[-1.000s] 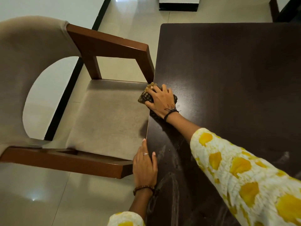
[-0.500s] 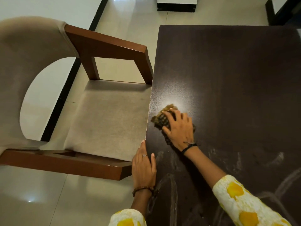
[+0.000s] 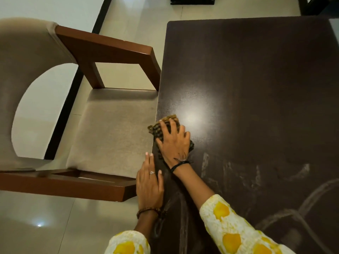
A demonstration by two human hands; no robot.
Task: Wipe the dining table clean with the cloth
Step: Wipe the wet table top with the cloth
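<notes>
The dark brown dining table (image 3: 256, 85) fills the right half of the view. A checked brown and yellow cloth (image 3: 161, 125) lies at the table's left edge, one corner hanging over it. My right hand (image 3: 175, 143) presses flat on the cloth with fingers spread. My left hand (image 3: 149, 180) rests flat along the table's left edge, just below the cloth, fingers straight and thumb on the tabletop. Pale smear marks (image 3: 256, 178) streak the near part of the table.
A wooden armchair (image 3: 102, 52) with a beige seat (image 3: 113, 132) stands pushed up against the table's left side. Glossy light floor tiles (image 3: 45, 226) lie below. Dark furniture (image 3: 191, 0) stands at the far edge of the view.
My right hand slid the cloth toward me and right over the table, then back left to the edge, where a corner now overhangs. The left hand stayed put.
</notes>
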